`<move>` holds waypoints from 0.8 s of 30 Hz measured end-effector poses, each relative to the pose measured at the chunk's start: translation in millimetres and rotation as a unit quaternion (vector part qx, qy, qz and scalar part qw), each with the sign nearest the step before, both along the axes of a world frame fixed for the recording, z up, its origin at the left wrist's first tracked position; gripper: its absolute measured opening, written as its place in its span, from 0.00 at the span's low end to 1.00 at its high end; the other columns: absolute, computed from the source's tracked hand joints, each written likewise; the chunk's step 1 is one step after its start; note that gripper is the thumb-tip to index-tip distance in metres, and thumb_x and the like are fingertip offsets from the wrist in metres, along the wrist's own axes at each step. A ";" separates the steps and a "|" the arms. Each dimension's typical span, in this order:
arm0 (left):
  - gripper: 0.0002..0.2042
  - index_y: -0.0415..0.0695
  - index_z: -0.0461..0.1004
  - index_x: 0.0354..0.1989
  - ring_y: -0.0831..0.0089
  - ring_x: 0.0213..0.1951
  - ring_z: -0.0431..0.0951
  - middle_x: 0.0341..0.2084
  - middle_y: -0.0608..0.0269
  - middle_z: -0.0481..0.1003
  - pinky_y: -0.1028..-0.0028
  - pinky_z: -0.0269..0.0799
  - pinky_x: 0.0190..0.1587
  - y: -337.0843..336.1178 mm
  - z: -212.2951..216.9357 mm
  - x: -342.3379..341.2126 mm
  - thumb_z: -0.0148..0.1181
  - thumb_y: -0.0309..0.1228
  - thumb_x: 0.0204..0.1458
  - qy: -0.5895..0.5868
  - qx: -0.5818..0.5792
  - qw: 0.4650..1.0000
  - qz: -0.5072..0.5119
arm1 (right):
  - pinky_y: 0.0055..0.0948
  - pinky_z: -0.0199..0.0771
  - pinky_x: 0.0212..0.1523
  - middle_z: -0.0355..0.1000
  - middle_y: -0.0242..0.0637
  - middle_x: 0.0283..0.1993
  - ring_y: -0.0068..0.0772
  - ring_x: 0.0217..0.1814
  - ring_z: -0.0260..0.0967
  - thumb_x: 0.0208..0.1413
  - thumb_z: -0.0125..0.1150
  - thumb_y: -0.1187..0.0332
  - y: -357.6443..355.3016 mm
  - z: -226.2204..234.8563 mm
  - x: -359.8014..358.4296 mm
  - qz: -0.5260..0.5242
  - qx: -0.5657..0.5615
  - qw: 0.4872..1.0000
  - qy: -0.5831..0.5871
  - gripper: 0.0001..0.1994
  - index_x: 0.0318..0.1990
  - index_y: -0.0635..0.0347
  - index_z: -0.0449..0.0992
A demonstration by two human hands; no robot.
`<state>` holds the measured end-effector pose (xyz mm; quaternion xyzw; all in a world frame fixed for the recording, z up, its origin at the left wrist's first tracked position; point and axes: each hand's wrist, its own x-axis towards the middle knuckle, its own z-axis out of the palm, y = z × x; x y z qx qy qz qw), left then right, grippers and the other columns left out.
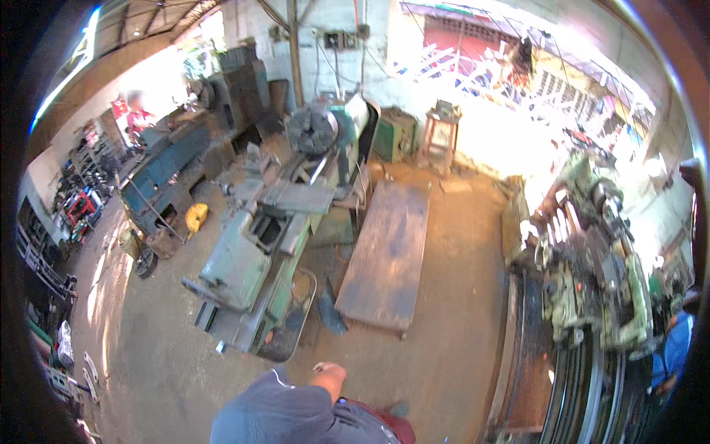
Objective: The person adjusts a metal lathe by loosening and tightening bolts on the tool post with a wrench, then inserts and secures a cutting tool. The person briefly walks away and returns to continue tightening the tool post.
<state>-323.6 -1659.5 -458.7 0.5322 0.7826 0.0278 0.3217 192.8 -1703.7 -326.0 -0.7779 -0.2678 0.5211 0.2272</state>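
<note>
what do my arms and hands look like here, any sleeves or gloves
On the left side, a blue-grey sleeve with a thin white line near its upper edge; the left hand is bare, no glove visible. The right hand and arm are out of view.

From where I sit, I see what looks like my left hand (330,375) low in the head view, just right of a dark blue-grey sleeve (266,414). The arm seems bent, the sleeve hiding most of it and the wrist. The hand's outline is rounded and blurred; I cannot make out separate fingers, or whether they curl or lie straight. To the right, below the hand, a leg (399,429) shows in dark red cloth.
</note>
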 end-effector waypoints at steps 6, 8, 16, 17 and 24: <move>0.19 0.41 0.80 0.42 0.57 0.44 0.81 0.40 0.53 0.81 0.59 0.76 0.48 116.7 77.6 52.7 0.64 0.43 0.51 -0.379 -0.082 0.894 0.224 | 0.51 0.70 0.43 0.77 0.41 0.40 0.49 0.41 0.71 0.62 0.55 0.68 200.3 30.1 63.9 0.101 -0.014 0.995 -0.021 0.13 0.50 0.65 0.76; 0.20 0.40 0.80 0.42 0.59 0.43 0.81 0.39 0.52 0.81 0.60 0.76 0.46 165.8 92.3 75.3 0.67 0.43 0.48 -0.236 -0.022 0.958 0.163 | 0.52 0.70 0.43 0.78 0.41 0.41 0.50 0.42 0.71 0.62 0.55 0.68 276.0 27.3 73.5 0.133 -0.019 0.991 -0.020 0.13 0.50 0.65 0.76; 0.24 0.40 0.76 0.51 0.71 0.33 0.79 0.37 0.59 0.80 0.69 0.75 0.38 438.8 152.4 226.7 0.61 0.49 0.57 -0.439 0.113 0.891 -0.015 | 0.33 0.76 0.43 0.77 0.39 0.42 0.33 0.41 0.74 0.62 0.53 0.74 552.2 64.8 -26.5 0.412 0.177 0.890 0.085 0.12 0.52 0.65 0.75; 0.24 0.40 0.76 0.51 0.73 0.31 0.78 0.36 0.60 0.80 0.70 0.75 0.36 473.1 171.8 252.0 0.60 0.49 0.58 -0.455 0.151 0.878 -0.005 | 0.29 0.75 0.42 0.76 0.38 0.40 0.29 0.40 0.73 0.61 0.55 0.75 567.9 82.7 -50.2 0.420 0.220 0.879 0.050 0.11 0.50 0.64 0.76; 0.09 0.40 0.81 0.35 0.71 0.29 0.76 0.31 0.63 0.80 0.68 0.75 0.34 666.3 280.3 334.5 0.59 0.32 0.59 -0.571 0.097 0.798 0.168 | 0.48 0.75 0.43 0.76 0.55 0.42 0.60 0.44 0.74 0.54 0.61 0.70 669.7 226.3 -60.4 0.326 0.349 0.865 -0.154 0.23 0.60 0.51 0.71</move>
